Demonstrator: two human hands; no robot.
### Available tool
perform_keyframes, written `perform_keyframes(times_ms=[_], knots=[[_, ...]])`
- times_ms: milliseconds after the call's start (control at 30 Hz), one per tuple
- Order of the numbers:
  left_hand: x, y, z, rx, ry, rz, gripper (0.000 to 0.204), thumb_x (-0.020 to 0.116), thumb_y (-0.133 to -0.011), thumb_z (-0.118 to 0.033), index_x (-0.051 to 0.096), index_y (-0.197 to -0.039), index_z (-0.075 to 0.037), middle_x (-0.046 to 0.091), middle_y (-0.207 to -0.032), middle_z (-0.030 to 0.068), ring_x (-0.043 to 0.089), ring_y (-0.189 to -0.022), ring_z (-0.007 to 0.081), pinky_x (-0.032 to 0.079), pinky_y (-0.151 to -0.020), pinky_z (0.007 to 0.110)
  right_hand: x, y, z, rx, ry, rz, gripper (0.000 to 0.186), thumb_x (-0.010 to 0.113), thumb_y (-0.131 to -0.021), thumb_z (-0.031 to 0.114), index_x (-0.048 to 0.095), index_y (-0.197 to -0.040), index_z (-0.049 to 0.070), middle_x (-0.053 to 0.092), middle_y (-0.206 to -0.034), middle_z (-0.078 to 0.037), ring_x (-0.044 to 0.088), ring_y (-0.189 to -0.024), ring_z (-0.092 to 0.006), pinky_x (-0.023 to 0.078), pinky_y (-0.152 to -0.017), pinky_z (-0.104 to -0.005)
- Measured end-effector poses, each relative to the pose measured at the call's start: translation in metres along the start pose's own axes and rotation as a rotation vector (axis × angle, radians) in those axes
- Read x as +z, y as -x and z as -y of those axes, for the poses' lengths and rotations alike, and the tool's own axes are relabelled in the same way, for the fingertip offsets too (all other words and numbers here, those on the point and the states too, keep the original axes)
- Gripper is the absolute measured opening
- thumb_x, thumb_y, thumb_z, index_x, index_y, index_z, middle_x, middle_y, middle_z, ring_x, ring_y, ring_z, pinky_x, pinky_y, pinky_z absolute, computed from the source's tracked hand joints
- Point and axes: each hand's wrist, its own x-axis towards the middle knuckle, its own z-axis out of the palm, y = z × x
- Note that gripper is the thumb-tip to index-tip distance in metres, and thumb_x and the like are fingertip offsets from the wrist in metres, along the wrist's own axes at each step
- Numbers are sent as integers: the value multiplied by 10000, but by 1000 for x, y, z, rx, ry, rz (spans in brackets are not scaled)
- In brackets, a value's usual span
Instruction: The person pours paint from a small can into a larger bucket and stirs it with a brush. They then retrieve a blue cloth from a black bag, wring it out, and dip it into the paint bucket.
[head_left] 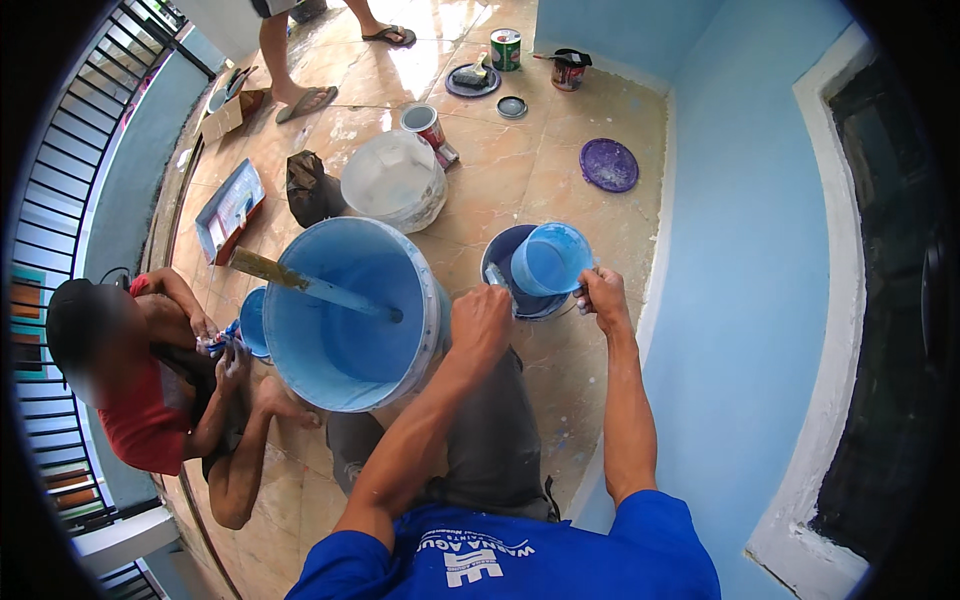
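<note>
My right hand [604, 297] is closed on the side of a small blue paint-coated pail [552, 259], tilted over a larger bucket [498, 250] with dark blue inside. Over that bucket's near left rim, my left hand [482, 320] is closed round a short, paint-smeared tool [495, 275]; its kind is hard to make out. Left of my left hand stands a big bucket [432, 330] coated in light blue paint, with a wooden stirring stick [305, 284] leaning in it.
At the left a seated co-worker [150, 400] handles something blue beside a small blue pail [255, 325]. A whitish tub [392, 180], a dark bag [312, 190] and a paint tray [230, 210] stand beyond. Purple lid [608, 165] and cans lie farther off; a blue wall [740, 300] bounds the right.
</note>
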Motion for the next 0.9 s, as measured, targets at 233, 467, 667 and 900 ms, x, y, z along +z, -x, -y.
perform_keyframes(times_ms=[233,467,667,900], knots=[[-51,27,-19,-25,33,-77,229,720,-805,-174,663,-918,17,697,-900,200,719,-757,369,567,-670,463,18,-17,-12,-137,452,-121,184,647,-832,156,615,-765,-12,716,-789,-211,694,-603,-206,538,-502,-336],[-44,10,-13,28,33,-93,222,692,-823,-181,665,-929,12,684,-917,191,710,-769,372,555,-672,473,54,-39,-24,-241,1094,-143,212,672,-809,120,749,-939,-27,732,-973,-267,727,-986,-384,582,-864,-470],[53,-31,8,67,-11,-52,149,631,-844,-109,681,-927,4,678,-926,196,716,-808,370,559,-715,500,60,-62,-28,-269,1274,-80,164,691,-823,111,761,-932,11,743,-994,-238,732,-982,-381,591,-868,-445],[97,-36,10,54,-41,-36,207,605,-866,-76,660,-1053,-8,677,-1007,167,699,-850,350,539,-720,493,50,-31,-10,-372,788,-52,252,670,-852,220,754,-945,0,735,-858,-232,740,-792,-355,572,-772,-462]])
